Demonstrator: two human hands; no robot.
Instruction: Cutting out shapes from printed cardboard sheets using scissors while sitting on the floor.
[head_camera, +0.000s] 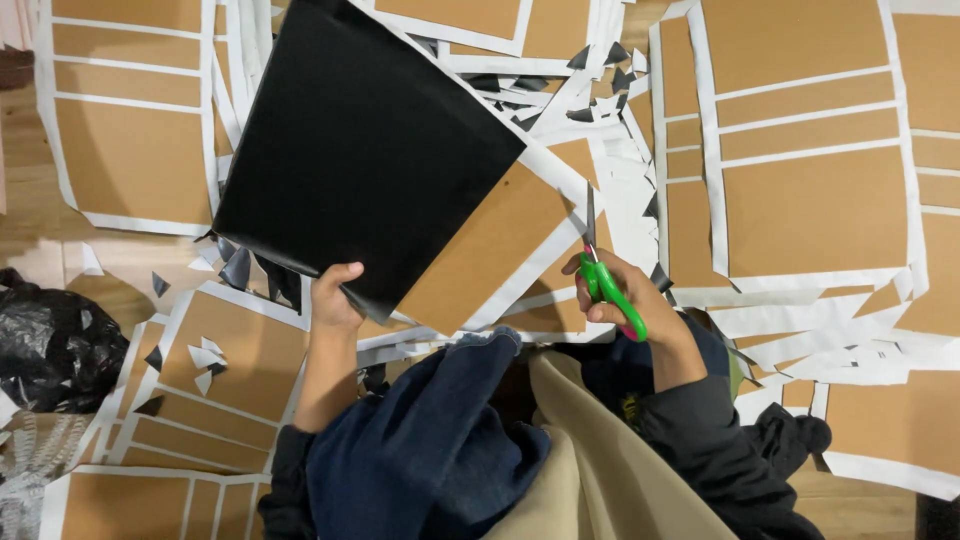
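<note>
My left hand (334, 295) grips the lower edge of a large sheet (370, 150) that is black on most of its face, with a brown cardboard part (485, 250) and a white border at the right. The sheet is held tilted over the floor. My right hand (620, 295) holds green-handled scissors (605, 285) with a pink inner grip. Their blades (590, 215) point up and away, just right of the sheet's white edge. Whether the blades touch the sheet I cannot tell.
Brown cardboard panels with white borders (810, 190) cover the wooden floor all around, with white strips and small black offcuts (600, 90) among them. A crumpled black plastic bag (55, 345) lies at the left. My knees in dark and beige cloth (600, 470) fill the bottom.
</note>
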